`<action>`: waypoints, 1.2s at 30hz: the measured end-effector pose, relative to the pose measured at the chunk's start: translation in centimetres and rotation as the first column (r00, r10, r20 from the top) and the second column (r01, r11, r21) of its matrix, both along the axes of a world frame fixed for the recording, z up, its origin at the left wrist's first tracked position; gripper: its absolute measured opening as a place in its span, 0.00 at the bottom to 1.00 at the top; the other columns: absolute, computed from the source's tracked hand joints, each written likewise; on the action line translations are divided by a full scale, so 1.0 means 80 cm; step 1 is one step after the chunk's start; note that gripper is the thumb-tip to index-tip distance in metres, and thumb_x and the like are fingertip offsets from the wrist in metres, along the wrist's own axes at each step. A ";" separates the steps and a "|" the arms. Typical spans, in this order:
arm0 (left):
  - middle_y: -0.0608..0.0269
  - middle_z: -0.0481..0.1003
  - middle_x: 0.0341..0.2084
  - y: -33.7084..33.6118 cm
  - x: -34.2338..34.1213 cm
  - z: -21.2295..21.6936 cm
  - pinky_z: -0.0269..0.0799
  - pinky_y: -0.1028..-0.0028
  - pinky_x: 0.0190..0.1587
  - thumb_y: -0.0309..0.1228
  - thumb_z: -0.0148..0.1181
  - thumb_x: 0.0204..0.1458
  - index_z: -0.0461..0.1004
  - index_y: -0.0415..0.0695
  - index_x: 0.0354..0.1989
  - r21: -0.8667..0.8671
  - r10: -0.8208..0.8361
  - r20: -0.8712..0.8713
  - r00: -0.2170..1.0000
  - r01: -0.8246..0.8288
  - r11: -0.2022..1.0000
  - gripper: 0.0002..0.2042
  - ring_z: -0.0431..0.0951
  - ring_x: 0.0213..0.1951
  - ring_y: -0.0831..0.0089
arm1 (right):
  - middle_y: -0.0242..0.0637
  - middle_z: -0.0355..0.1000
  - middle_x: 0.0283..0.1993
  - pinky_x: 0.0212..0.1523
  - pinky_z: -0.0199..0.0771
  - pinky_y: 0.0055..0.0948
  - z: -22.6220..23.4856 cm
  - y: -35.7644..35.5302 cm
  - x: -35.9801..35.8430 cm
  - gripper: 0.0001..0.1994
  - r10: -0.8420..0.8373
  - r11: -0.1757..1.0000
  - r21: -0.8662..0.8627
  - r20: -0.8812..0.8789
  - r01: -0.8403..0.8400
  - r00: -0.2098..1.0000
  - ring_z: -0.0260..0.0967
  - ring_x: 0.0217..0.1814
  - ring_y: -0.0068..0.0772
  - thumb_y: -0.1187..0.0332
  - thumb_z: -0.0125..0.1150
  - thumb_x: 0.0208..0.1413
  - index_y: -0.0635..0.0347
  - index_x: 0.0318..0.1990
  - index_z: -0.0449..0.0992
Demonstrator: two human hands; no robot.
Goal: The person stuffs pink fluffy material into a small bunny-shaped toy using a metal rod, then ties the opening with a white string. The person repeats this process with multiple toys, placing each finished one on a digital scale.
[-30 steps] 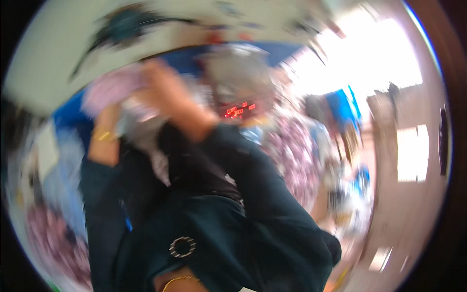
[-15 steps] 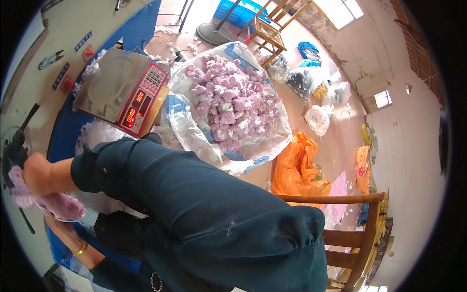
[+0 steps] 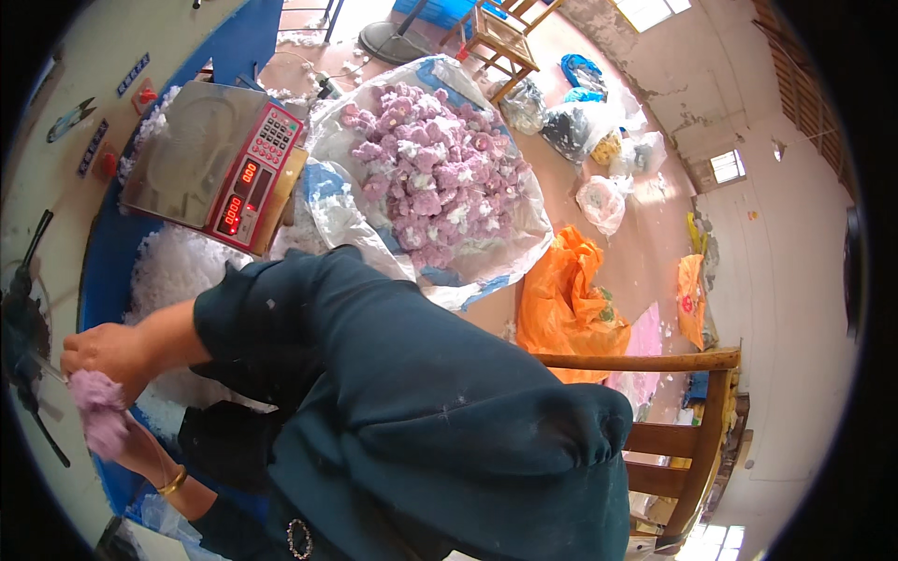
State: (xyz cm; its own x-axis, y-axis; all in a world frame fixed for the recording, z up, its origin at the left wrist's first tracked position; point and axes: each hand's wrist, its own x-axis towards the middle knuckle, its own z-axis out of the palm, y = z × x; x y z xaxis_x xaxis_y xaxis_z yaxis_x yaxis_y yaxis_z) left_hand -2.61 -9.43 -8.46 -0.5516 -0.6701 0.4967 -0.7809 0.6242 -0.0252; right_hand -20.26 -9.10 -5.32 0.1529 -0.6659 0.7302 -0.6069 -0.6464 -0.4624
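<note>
A fuzzy purple plush piece is held in my right hand, whose fingers are curled closed at its upper end. My left hand, on the arm with a gold bangle, meets the plush piece from below; its fingers are hidden behind the plush. Just left of both hands, a black fitting with long arms sits on a pale machine panel. A thin metal rod reaches from that fitting toward my right hand. Whether the rod touches the plush piece, I cannot tell.
A red-framed digital scale stands beyond my right arm, with loose white stuffing below it. A large open sack holds a heap of purple plush pieces. An orange bag and wooden chair are at right.
My right hand has shifted right, away from the black fitting, drawing the plush piece along. The plush piece now hangs more upright. The whole view has moved slightly.
</note>
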 end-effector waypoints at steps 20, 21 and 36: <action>0.46 0.74 0.44 0.036 0.001 -0.006 0.73 0.72 0.49 0.39 0.53 0.59 0.66 0.34 0.51 0.116 0.228 -0.267 0.937 -0.204 0.972 0.21 0.78 0.42 0.58 | 0.44 0.75 0.30 0.35 0.71 0.33 0.024 -0.095 0.078 0.08 -0.489 0.657 0.649 -0.018 0.382 0.872 0.73 0.37 0.43 0.63 0.59 0.41 0.57 0.25 0.80; 0.45 0.74 0.44 0.027 0.013 -0.018 0.73 0.72 0.50 0.38 0.51 0.60 0.66 0.33 0.52 0.080 0.189 -0.259 0.947 -0.174 0.982 0.20 0.78 0.43 0.58 | 0.44 0.75 0.28 0.35 0.71 0.33 0.030 -0.077 0.076 0.09 -0.487 0.675 0.639 0.010 0.369 0.873 0.73 0.35 0.44 0.63 0.60 0.39 0.58 0.23 0.79; 0.50 0.67 0.54 0.051 0.014 0.005 0.69 0.64 0.55 0.53 0.55 0.51 0.56 0.41 0.62 0.443 0.097 -0.736 0.670 0.368 0.818 0.35 0.72 0.53 0.55 | 0.37 0.73 0.28 0.30 0.69 0.27 0.019 0.045 -0.014 0.26 0.032 0.230 0.533 0.832 -0.814 0.554 0.71 0.30 0.30 0.48 0.74 0.38 0.63 0.35 0.79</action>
